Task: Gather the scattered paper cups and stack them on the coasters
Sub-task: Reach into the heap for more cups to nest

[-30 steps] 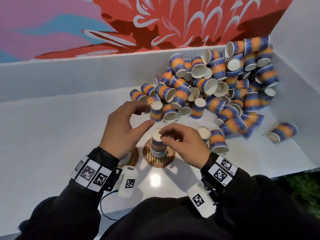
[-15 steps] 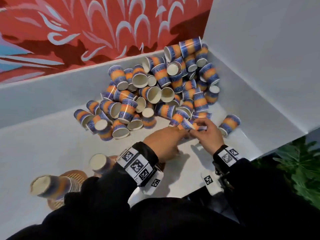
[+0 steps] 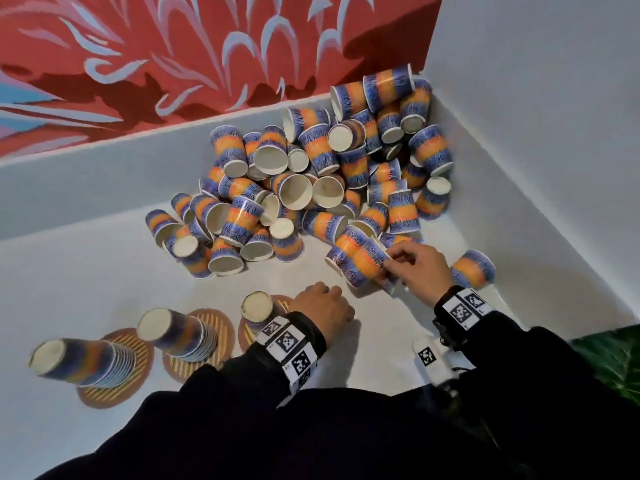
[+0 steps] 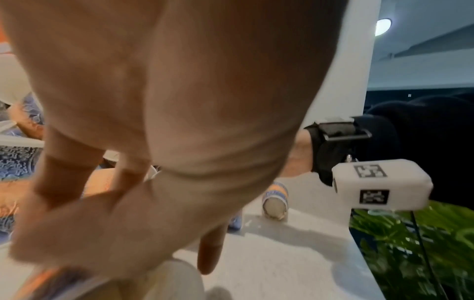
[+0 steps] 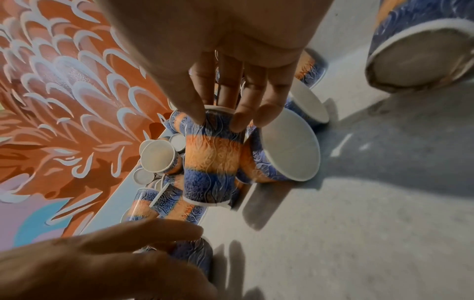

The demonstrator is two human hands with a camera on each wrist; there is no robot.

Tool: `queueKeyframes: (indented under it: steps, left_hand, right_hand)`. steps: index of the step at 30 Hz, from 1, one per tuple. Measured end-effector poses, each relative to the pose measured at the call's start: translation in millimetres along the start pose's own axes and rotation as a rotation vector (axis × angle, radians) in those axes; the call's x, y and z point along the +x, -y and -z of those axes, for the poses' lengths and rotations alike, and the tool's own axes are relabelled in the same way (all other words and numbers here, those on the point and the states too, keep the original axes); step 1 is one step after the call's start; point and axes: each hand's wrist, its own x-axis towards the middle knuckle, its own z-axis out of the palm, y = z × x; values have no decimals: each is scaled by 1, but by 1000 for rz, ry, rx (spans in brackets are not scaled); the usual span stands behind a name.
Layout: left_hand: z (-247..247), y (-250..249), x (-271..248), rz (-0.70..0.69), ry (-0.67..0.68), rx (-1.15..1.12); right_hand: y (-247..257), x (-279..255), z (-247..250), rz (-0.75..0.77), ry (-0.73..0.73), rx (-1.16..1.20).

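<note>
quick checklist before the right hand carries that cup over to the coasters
1. Right hand has a grip on the cup: ok, fingertips pinch its rim end.
2. Cup free of the pile: cannot tell, neighbouring cups lie against it.
3. Left hand out of the way: not ok, it rests on the table beside the nearest stack.
4. Stacks upright on their coasters: ok, three stacks stand upside down, including the middle stack and the far-left stack.
5. Stray cup by the right wrist: ok, it lies apart.
</note>
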Motion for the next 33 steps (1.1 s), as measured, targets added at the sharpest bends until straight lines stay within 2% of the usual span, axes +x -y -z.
queueKeyframes:
  steps: [4, 10, 13, 17, 21, 24, 27, 29, 33]
  left_hand:
    - [-2, -3, 12, 29, 25, 20]
    - [9, 7, 27, -23, 29, 135]
    - [8, 10, 30, -33, 102, 152]
    - [4, 6, 31, -37, 200, 194]
    - [13, 7, 30, 23, 112, 173]
    - [28, 16, 30, 89, -23, -76]
    - [38, 23, 29, 184, -136, -669]
    - [40, 21, 27, 182, -203, -983]
    - [42, 12, 31, 125, -271, -1096]
  right_hand:
    - [-14, 4, 15, 0, -2, 55]
    - [-25, 2, 25, -134, -30, 385]
    - [-30, 0, 30, -206, -38, 513]
    - [-27, -4, 37, -222, -8, 574]
    - [-17, -6, 44, -150, -7, 582]
    - [-12, -2, 49, -7, -77, 505]
    - [-1, 3, 55, 74, -110, 550]
    - [9, 2, 57, 75, -95, 638]
    - [25, -4, 54, 251, -89, 666]
